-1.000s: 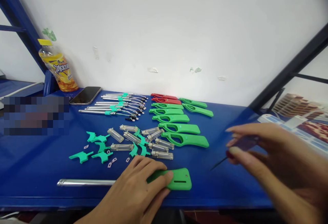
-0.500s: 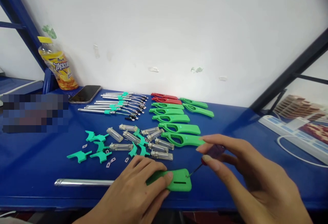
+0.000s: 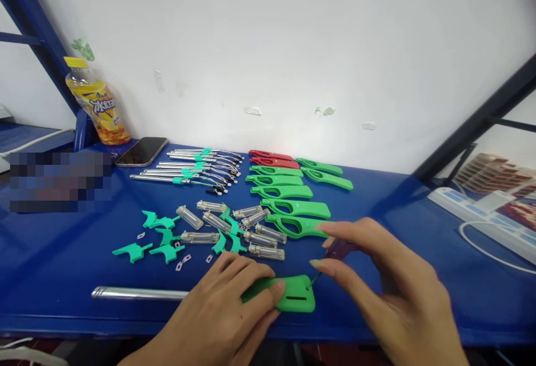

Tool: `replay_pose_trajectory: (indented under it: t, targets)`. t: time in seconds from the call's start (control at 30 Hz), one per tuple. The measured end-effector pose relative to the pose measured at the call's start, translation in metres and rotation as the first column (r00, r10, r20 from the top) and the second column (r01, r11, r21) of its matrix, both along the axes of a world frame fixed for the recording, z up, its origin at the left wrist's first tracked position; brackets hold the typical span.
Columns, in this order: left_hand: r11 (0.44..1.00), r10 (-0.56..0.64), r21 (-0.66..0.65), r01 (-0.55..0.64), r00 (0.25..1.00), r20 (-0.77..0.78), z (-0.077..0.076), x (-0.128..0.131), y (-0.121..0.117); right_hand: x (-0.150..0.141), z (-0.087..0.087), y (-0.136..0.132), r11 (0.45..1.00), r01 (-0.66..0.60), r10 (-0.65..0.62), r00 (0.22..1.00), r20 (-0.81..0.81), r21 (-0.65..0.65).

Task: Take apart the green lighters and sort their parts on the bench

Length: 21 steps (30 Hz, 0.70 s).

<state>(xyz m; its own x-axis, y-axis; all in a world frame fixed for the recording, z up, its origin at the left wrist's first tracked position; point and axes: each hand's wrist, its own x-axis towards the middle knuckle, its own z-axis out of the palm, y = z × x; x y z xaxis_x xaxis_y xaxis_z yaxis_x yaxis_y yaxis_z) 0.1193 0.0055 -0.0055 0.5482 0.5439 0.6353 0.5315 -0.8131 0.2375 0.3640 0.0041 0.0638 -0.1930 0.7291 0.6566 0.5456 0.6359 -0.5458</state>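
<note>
My left hand (image 3: 226, 304) presses flat on a green lighter body (image 3: 295, 296) with a long metal tube (image 3: 138, 293), holding it down near the table's front edge. My right hand (image 3: 385, 288) pinches a small screwdriver (image 3: 333, 254) with a dark purple handle; its thin tip touches the top right corner of the green body. Just behind lie clear gas tanks (image 3: 234, 226) and teal trigger pieces (image 3: 157, 237).
Rows of green shells (image 3: 293, 204) and red shells (image 3: 270, 158), metal tubes with wires (image 3: 188, 167), a phone (image 3: 141, 151) and a drink bottle (image 3: 98, 103) sit farther back on the blue table (image 3: 419, 232). A white power strip (image 3: 486, 215) lies at right.
My right hand has come in from the right with the screwdriver, and its tip now rests on the green body. My left hand has stayed in place.
</note>
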Motion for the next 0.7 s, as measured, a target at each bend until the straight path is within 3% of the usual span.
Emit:
replay_pose_trajectory:
  t: [0.2, 0.3, 0.37, 0.53, 0.7]
  targets:
    - [1.000, -0.013, 0.011, 0.013, 1.000, -0.004, 0.004, 0.000, 0.000, -0.006, -0.014, 0.003, 0.995, -0.097, 0.088, 0.973, -0.212, -0.031]
    - [1.000, -0.006, -0.022, 0.005, 0.999, -0.053, 0.011, -0.001, -0.003, -0.008, -0.016, 0.005, 0.990, -0.136, 0.142, 0.935, -0.325, 0.040]
    - [0.999, 0.004, -0.039, -0.008, 0.996, -0.088, 0.016, -0.002, -0.004, -0.009, -0.017, 0.006, 0.986, -0.141, 0.162, 0.935, -0.316, 0.089]
    - [1.000, 0.011, -0.026, -0.014, 0.995, -0.101, 0.019, -0.002, -0.008, -0.007, -0.017, 0.003, 0.978, -0.204, 0.204, 0.934, -0.294, 0.034]
    - [1.000, 0.024, -0.015, -0.025, 0.996, -0.089, 0.019, -0.002, -0.008, -0.003, -0.012, -0.001, 0.992, -0.102, 0.119, 0.963, -0.242, 0.080]
